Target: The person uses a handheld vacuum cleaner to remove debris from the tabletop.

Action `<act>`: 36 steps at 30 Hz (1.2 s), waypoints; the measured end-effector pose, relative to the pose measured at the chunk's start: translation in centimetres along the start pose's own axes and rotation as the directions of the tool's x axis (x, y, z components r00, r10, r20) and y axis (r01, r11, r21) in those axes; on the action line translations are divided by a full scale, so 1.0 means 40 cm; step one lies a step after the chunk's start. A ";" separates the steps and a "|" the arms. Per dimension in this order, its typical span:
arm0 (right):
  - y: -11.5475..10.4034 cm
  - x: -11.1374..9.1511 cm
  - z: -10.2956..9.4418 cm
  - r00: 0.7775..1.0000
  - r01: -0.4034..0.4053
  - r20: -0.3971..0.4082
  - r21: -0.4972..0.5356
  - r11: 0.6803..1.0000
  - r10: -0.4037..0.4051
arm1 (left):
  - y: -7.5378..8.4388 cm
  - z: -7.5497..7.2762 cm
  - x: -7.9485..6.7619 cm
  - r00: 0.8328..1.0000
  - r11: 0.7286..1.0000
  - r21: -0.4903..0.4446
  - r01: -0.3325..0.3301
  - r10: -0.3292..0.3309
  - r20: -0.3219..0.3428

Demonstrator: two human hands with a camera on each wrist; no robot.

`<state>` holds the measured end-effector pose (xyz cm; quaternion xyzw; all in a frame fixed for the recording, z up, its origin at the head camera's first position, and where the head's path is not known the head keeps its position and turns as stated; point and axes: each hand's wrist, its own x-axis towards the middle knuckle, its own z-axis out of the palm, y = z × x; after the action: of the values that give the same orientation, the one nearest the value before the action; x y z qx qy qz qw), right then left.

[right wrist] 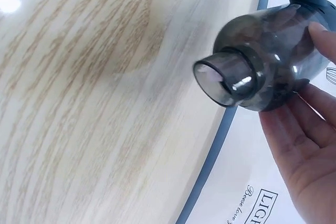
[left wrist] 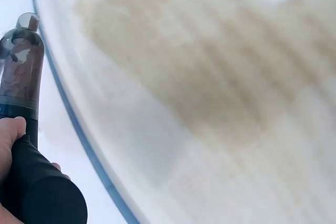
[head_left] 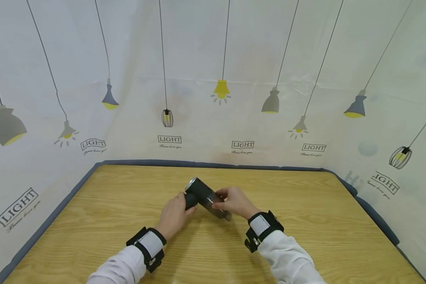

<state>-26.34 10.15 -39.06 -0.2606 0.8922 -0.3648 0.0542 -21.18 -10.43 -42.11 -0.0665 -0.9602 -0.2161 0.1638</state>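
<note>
A black handheld vacuum cleaner (head_left: 202,191) is held tilted above the table, its smoky see-through dust cup (right wrist: 275,40) pointing to the lower right in the head view. My left hand (head_left: 172,216) grips the black handle (left wrist: 50,195). On the other side, my right hand (head_left: 236,203) holds the dust cup between the thumb and fingers. In the right wrist view, the short clear nozzle (right wrist: 223,80) sticks out from the cup's end. Some pale reflections show on the cup, and its inside is hard to make out.
Under both hands lies a wood-grain table (head_left: 103,221) with a dark blue padded edge (head_left: 213,164). A white curtain (head_left: 195,51) printed with hanging lamps and "LIGHT" labels surrounds its back and sides. Each wrist wears a black strap (head_left: 149,247).
</note>
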 end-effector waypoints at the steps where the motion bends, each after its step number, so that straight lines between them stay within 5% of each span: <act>1: 0.000 0.001 0.000 1.000 0.002 -0.010 0.008 1.000 -0.002 | 0.000 -0.006 0.004 1.000 1.000 -0.003 -0.002 0.002 -0.001; 7: -0.002 -0.002 -0.020 0.996 -0.024 -0.082 0.056 0.998 0.029 | -0.026 -0.054 0.029 0.998 0.997 -0.044 0.064 -0.063 0.015; 14: 0.030 -0.020 -0.053 0.992 -0.050 -0.112 0.051 0.997 0.056 | -0.109 -0.121 0.028 0.979 0.978 -0.064 0.198 -0.194 0.061; 20: 0.058 -0.038 -0.067 0.991 -0.045 -0.126 0.067 0.997 0.053 | -0.177 -0.163 -0.007 0.937 0.934 -0.129 0.333 -0.313 0.153; 27: 0.079 -0.054 -0.079 0.990 -0.030 -0.134 0.067 0.997 0.039 | -0.242 -0.177 -0.045 0.879 0.845 -0.261 0.467 -0.410 0.244; 36: 0.094 -0.060 -0.086 0.989 -0.050 -0.139 0.055 0.997 0.057 | -0.270 -0.184 -0.084 0.789 0.774 -0.236 0.588 -0.485 0.376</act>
<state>-26.85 15.74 -39.34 -0.2089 0.8908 -0.4036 0.0080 -18.07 -23.52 -41.25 0.1548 -0.8992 -0.4042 -0.0641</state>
